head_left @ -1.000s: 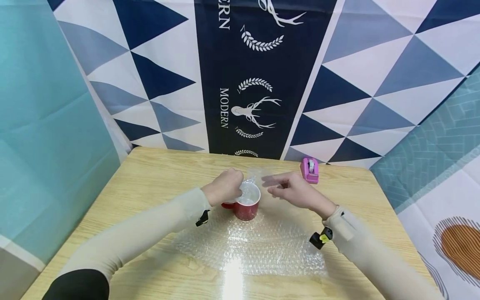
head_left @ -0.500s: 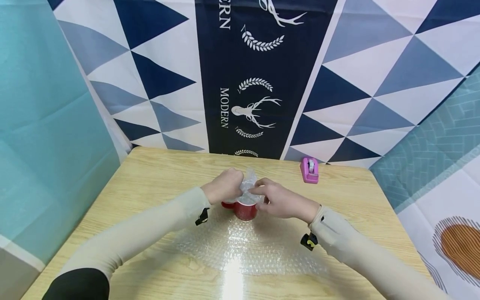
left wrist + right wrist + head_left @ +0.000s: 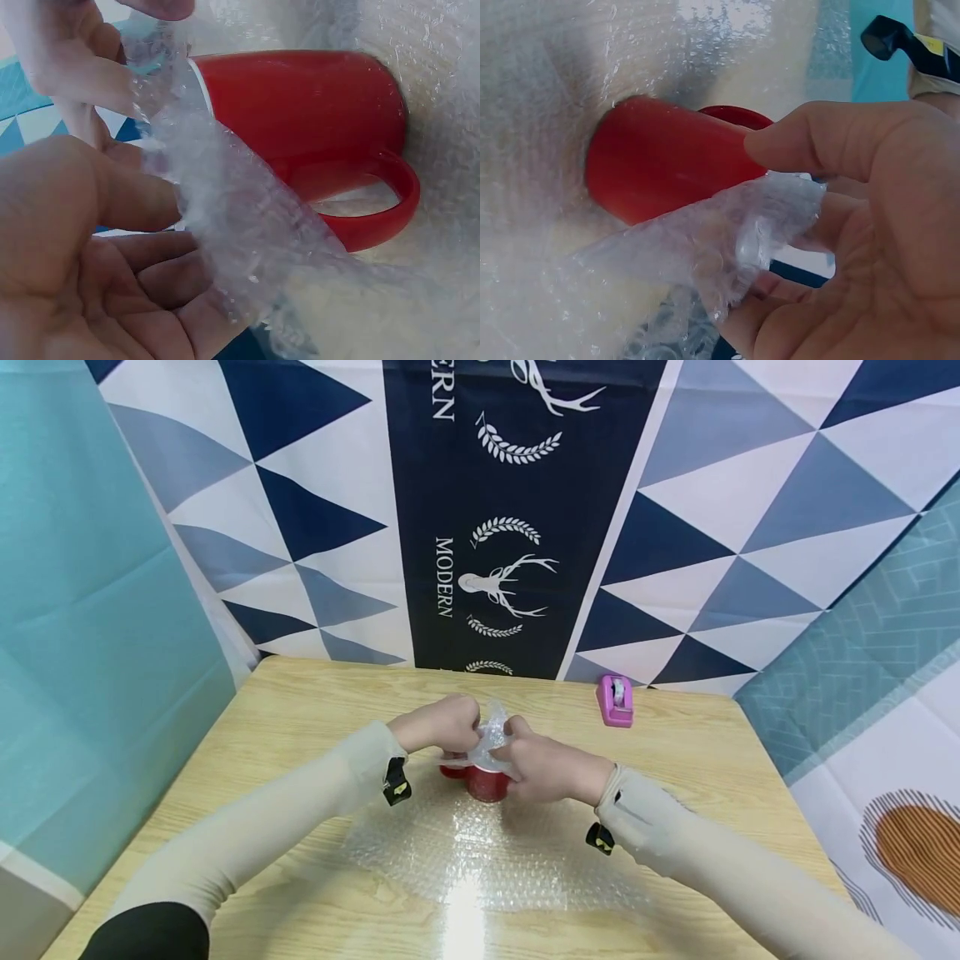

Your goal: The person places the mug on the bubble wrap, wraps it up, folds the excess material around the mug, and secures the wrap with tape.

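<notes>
A red mug [image 3: 486,785] with a white rim stands on a sheet of bubble wrap [image 3: 517,860], its handle toward the left. The sheet's far edge is folded up over the mug's mouth, hiding the inside. My left hand [image 3: 444,724] holds this raised edge beside the handle, with thumb and fingers on either side of the wrap [image 3: 217,202] in the left wrist view. From the right, my right hand [image 3: 553,766] grips the folded wrap. In the right wrist view its thumb [image 3: 787,142] lies against the mug [image 3: 667,161] near the rim, while the fingers are behind the wrap.
A pink tape dispenser [image 3: 617,702] sits near the table's back right edge. Patterned cloth [image 3: 495,527] hangs directly behind the wooden table [image 3: 315,693]. The flat part of the wrap spreads toward the table's front.
My right hand has moved left to the mug and now grips the wrap. The wrap's raised edge has come down over the mug's mouth. My left hand has stayed near the handle.
</notes>
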The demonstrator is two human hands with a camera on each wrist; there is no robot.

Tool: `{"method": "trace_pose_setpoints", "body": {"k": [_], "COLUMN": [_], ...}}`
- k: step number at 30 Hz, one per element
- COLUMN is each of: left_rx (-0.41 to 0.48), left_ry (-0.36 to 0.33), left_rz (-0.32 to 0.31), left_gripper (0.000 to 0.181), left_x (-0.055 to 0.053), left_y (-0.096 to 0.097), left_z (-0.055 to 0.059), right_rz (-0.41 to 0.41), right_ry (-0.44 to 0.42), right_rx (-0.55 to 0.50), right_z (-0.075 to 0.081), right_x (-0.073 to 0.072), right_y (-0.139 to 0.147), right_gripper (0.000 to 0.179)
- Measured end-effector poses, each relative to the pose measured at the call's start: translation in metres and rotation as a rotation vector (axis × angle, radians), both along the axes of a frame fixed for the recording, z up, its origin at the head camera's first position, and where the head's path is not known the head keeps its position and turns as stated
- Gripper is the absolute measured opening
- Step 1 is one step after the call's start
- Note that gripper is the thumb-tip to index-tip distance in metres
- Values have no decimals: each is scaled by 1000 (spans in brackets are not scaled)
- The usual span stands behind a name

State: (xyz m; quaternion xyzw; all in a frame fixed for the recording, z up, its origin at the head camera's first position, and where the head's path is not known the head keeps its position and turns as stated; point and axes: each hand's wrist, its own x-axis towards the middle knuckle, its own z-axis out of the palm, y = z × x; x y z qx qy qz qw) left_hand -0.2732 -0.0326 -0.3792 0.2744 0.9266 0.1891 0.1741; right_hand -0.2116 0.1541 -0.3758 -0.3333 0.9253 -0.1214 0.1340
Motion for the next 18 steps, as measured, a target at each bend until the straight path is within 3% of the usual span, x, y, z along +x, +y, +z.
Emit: {"method": "trace_pose_setpoints", "body": {"k": [3, 9, 12, 18], "left_rx": [36, 17, 12, -35], "left_ry": [-20, 106, 75, 5], "left_rz": [41, 42, 76, 123], "left_gripper": [44, 36, 31, 27], "left_x": [3, 6, 5, 2], "left_y": [1, 3, 4, 11], "left_z": [0, -4, -3, -1], "right_rz": [2, -3, 13, 18], "right_ry": [21, 11, 20, -18], "right_rx": [14, 37, 44, 6], "right_z": [-1, -1, 0, -1], "right_x": [0, 2, 2, 1], "right_y": [-4, -7, -4, 4], "right_gripper": [52, 63, 72, 51]}}
